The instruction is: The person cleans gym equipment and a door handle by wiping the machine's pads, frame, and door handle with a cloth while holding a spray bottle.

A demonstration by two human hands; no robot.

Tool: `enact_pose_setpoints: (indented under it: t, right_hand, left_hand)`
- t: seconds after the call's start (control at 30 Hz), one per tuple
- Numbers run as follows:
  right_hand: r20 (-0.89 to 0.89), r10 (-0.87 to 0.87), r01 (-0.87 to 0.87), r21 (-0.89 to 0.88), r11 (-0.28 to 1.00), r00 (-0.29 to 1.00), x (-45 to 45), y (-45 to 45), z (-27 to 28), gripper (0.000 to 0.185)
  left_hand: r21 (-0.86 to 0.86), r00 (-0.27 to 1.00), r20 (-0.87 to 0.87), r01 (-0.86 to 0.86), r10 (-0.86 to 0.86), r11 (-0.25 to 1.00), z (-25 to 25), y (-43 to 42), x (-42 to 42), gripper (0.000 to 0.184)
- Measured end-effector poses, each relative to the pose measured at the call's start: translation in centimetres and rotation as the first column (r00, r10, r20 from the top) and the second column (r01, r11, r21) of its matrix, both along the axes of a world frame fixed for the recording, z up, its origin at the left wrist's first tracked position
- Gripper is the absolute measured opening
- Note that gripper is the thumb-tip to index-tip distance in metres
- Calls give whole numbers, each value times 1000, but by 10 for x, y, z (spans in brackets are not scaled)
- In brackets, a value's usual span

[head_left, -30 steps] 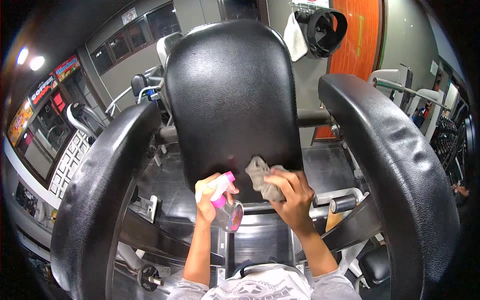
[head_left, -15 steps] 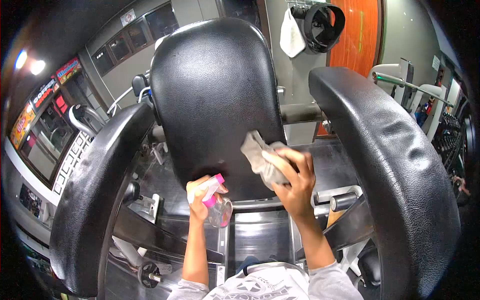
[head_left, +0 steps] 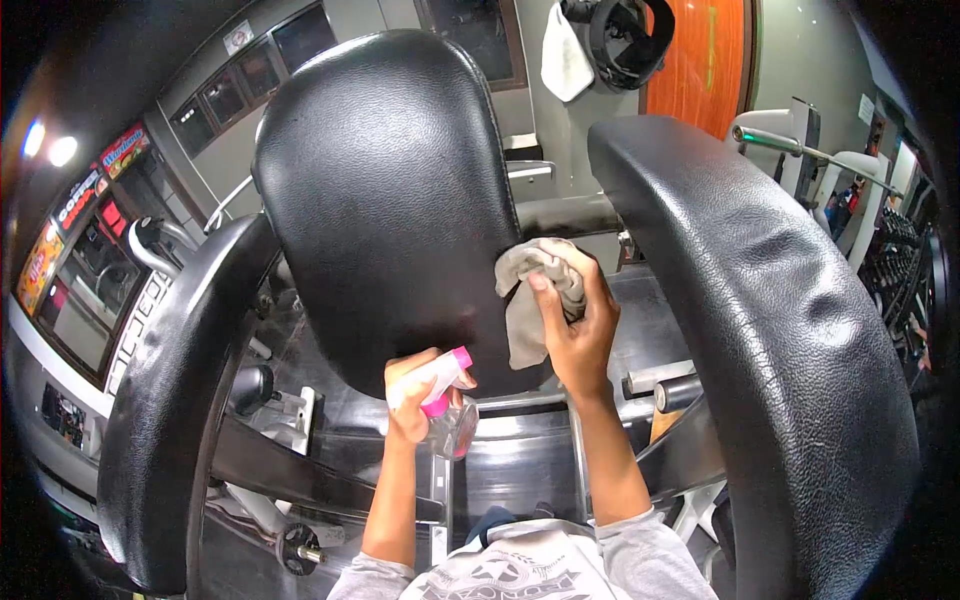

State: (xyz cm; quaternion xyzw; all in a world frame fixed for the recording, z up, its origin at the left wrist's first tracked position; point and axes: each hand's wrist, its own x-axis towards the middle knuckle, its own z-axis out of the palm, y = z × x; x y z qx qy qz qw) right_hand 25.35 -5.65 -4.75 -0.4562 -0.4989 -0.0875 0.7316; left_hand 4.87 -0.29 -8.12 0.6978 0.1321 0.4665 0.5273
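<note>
A clear spray bottle (head_left: 455, 430) with a pink and white trigger head is gripped in my left hand (head_left: 412, 392), its nozzle pointing up and to the right. My right hand (head_left: 583, 335) is closed around a crumpled grey-beige cloth (head_left: 528, 318). The cloth lies against the lower right edge of a black padded backrest (head_left: 390, 190). My left hand is in front of the backrest's lower end. Part of the cloth is hidden by my right fingers.
Long black arm pads curve along the left (head_left: 175, 400) and right (head_left: 770, 300) of the backrest. A white towel (head_left: 566, 55) and a black belt (head_left: 632, 45) hang on the wall. Metal frame bars run below my hands, and a dumbbell rack (head_left: 890, 255) stands far right.
My right hand has shifted the cloth up to the backrest's right edge, bunching it differently. My left hand has moved slightly right with the bottle. The backrest appears further left in view.
</note>
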Motion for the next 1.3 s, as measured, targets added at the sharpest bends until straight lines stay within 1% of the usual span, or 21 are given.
enact_pose_setpoints:
  t: [0.03,0.07,0.13,0.2,0.27,0.33,0.4,0.53,0.6,0.67,0.73,0.87,0.93,0.97,1.0,1.07,1.1,1.13,1.2,1.27,1.3]
  right_hand:
    - [-28,110,-111,-15,994,994,4,1,1,29]
    - [-27,109,-110,-15,994,994,8,-1,-3,29]
    - [-14,83,-84,-162,983,996,15,-13,-24,27]
    - [-55,77,-86,-193,977,996,19,-18,-52,26]
    - [-289,133,-227,-321,920,948,24,-25,-71,27]
    - [-276,109,-206,-354,912,955,26,-27,-66,27]
    - [-286,153,-273,-446,853,946,28,-27,-48,29]
    - [-281,187,-295,-419,859,941,25,-4,-9,30]
    - [-130,232,-253,-186,949,964,26,9,1,26]
    - [-109,233,-250,-186,950,966,29,8,-7,28]
    - [-172,216,-254,-241,937,961,25,-3,-20,29]
    - [-243,157,-221,-267,938,957,22,-25,-79,32]
    - [-327,62,-178,-340,923,943,19,-36,-103,34]
    - [-430,73,-248,-366,897,900,17,-41,-112,34]
    - [-431,66,-242,-368,898,900,13,-44,-117,34]
    - [-554,-1,-258,-390,884,832,4,-45,-123,29]
    - [-574,33,-259,-317,912,818,1,-42,-121,29]
    - [-578,30,-258,-316,913,816,-2,-39,-112,29]
    - [-545,9,-168,-243,955,838,-7,-33,-87,27]
    - [-522,32,-149,-184,972,852,-10,-27,-73,24]
    - [-341,-56,-8,-183,983,938,-9,-24,-69,25]
  left_hand:
    - [-1,1000,0,2,-2,1000,-1,-1,1,62]
    - [-6,1000,-19,-24,24,1000,-2,-3,1,62]
    - [-15,998,-37,-48,48,999,-4,-1,0,62]
    - [6,999,-40,11,-11,1000,-6,2,-3,63]
    - [-35,999,-32,5,-6,999,-6,-1,-1,61]
    - [-32,999,-53,-11,9,999,-7,-1,-2,61]
    - [-19,998,-69,-5,4,1000,-6,-2,-4,62]
    - [78,993,-116,-1,10,997,-7,0,-6,64]
    - [75,992,-122,-8,17,997,-7,0,-5,66]
    - [69,991,-129,-18,27,997,-6,-2,-6,68]
    - [58,988,-151,-14,22,998,-4,-2,-6,70]
    - [49,987,-158,2,6,999,-4,-2,-6,71]
    - [49,985,-170,10,-1,999,-3,-1,-6,70]
    - [47,985,-170,17,-9,999,-4,0,-6,70]
    - [57,987,-161,28,-19,998,-6,1,-7,70]
    - [68,988,-152,43,-32,997,-8,2,-7,70]
    - [64,989,-145,41,-31,997,-9,2,-6,70]
    - [60,990,-141,38,-29,997,-8,1,-6,70]
    - [60,988,-148,40,-31,997,-6,0,-6,70]
    - [61,988,-149,39,-30,997,-5,0,-5,69]
    - [56,987,-160,41,-32,998,-4,0,-5,69]
